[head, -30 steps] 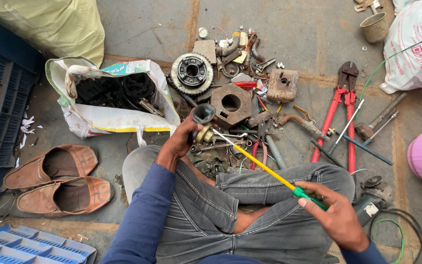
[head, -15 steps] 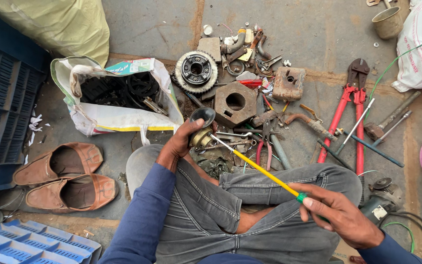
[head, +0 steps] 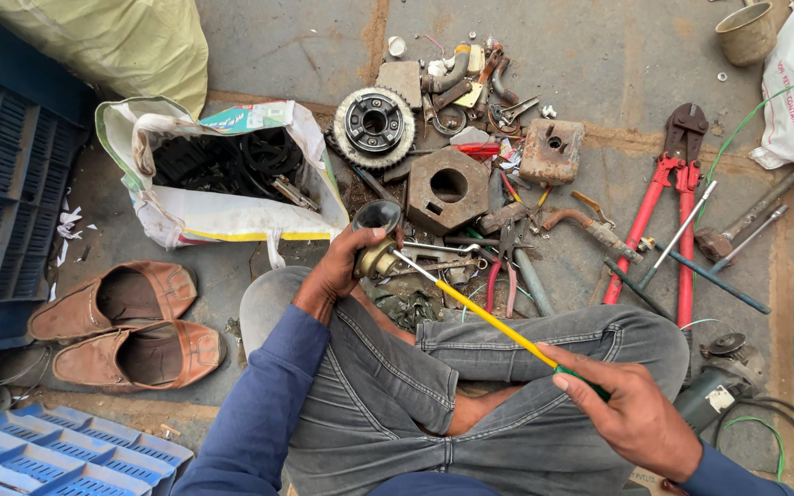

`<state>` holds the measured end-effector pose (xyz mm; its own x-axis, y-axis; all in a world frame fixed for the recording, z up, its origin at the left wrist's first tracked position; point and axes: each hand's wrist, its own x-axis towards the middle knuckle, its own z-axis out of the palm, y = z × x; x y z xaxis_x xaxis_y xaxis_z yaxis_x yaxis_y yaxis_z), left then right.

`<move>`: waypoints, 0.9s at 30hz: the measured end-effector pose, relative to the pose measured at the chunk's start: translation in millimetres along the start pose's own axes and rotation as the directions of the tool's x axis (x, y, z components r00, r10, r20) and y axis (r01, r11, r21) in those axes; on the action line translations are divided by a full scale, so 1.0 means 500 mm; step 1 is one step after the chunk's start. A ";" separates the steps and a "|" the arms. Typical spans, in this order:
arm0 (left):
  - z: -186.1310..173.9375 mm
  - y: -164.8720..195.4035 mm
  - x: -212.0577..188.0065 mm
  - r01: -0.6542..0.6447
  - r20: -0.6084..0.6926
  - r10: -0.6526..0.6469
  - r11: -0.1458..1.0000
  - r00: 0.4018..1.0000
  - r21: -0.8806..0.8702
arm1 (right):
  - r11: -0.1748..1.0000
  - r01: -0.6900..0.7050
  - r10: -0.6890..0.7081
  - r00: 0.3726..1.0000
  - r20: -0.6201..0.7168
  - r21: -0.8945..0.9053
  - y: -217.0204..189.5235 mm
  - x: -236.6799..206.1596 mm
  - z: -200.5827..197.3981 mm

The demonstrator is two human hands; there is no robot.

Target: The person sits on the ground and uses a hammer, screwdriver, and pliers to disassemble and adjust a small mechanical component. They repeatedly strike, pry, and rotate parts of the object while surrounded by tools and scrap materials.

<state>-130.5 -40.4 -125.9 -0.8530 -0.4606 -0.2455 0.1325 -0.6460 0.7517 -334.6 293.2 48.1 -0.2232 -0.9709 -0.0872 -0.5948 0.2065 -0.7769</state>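
Observation:
I sit cross-legged on the ground in grey trousers. My left hand (head: 342, 271) grips a short metal pipe fitting (head: 375, 220) with a brass-coloured part just below it. My right hand (head: 631, 413) holds the green handle of a long screwdriver (head: 489, 317) with a yellow shaft. Its metal tip reaches the brass part in my left hand. Both hands are above my knees, just in front of a heap of scrap metal.
Ahead lie a toothed gear wheel (head: 374, 124), a hexagonal iron block (head: 448, 188), a rusty box part (head: 551, 152), red bolt cutters (head: 668, 207) and loose rods. A white bag of black parts (head: 222, 174) is at left, brown shoes (head: 121, 326) and blue crates (head: 11, 165) beside them.
The view has shifted slightly. My right hand has slid a little right and lower along the screwdriver handle. My left hand keeps its grip on the fitting.

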 end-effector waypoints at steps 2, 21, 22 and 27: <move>0.000 0.002 -0.002 -0.002 0.011 0.002 1.000 1.000 -0.006 | 0.882 0.234 -0.249 0.968 0.017 -0.409 -0.022 0.000 -0.001; 0.001 0.035 -0.005 -0.118 -0.052 0.109 0.967 0.993 -0.224 | 0.919 -0.169 0.120 0.980 -0.156 -0.357 -0.060 0.094 -0.055; -0.003 0.036 -0.005 -0.121 -0.070 0.109 0.971 0.992 -0.208 | 0.911 -0.024 -0.063 0.979 -0.195 -0.412 -0.061 0.094 -0.050; -0.010 0.038 0.001 -0.118 -0.096 0.103 0.978 0.990 -0.172 | 0.619 0.207 -0.368 0.928 -0.047 -0.758 -0.057 0.096 -0.045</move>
<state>-125.8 -55.8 -114.7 -0.7826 -0.5806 -0.2244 0.3172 -0.6821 0.6589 -345.7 243.4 80.1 -0.0242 -0.9719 0.2343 -0.9995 0.0186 -0.0261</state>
